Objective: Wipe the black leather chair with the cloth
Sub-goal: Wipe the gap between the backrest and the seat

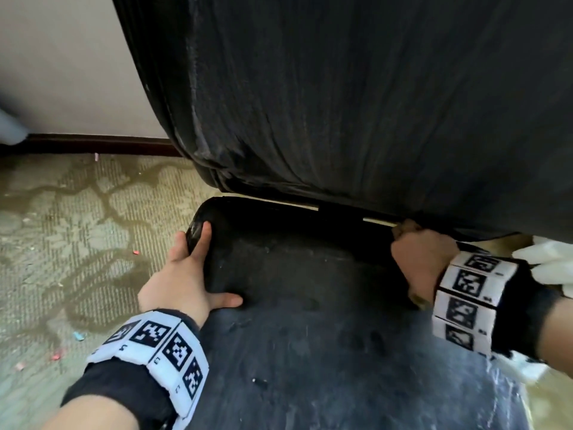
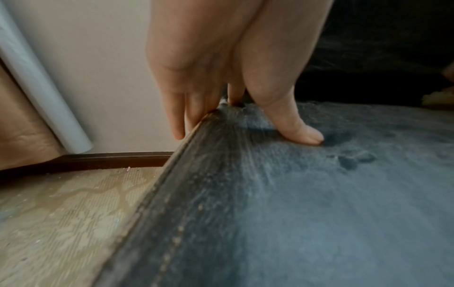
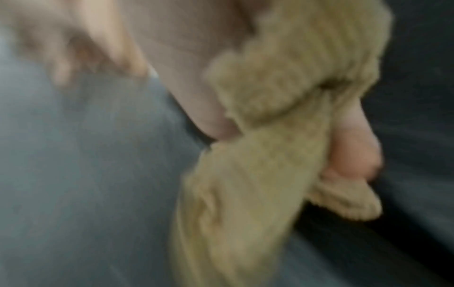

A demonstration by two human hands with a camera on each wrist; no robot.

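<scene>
The black leather chair (image 1: 310, 352) fills the space between the two hands; its seat is grey with dust, with darker marks near the left thumb. The left hand (image 1: 183, 280) holds the left edge of the seat: the thumb lies flat on top, the index finger lies over the rounded rear corner, and in the left wrist view the other fingers (image 2: 179, 124) reach down past the stitched side. It looks like a bracing hold, to keep the chair steady.

The right hand (image 1: 418, 262) is at the back of the seat, just under the lower edge of the backrest (image 1: 372, 103). Its fingers are closed around a bunched, yellowish knitted cloth (image 3: 270, 136); the right wrist view is blurred, but the cloth is clearly wrapped in the fist and hangs below it against the leather.

I judge that the wiping is under way at the rear strip of the seat, while most of the seat is not yet clean. The next move probably calls for drawing the cloth across the dusty surface toward the left hand, with firm pressure. Beyond the left hand lies a patterned beige carpet (image 1: 77, 243) with small coloured scraps.
</scene>
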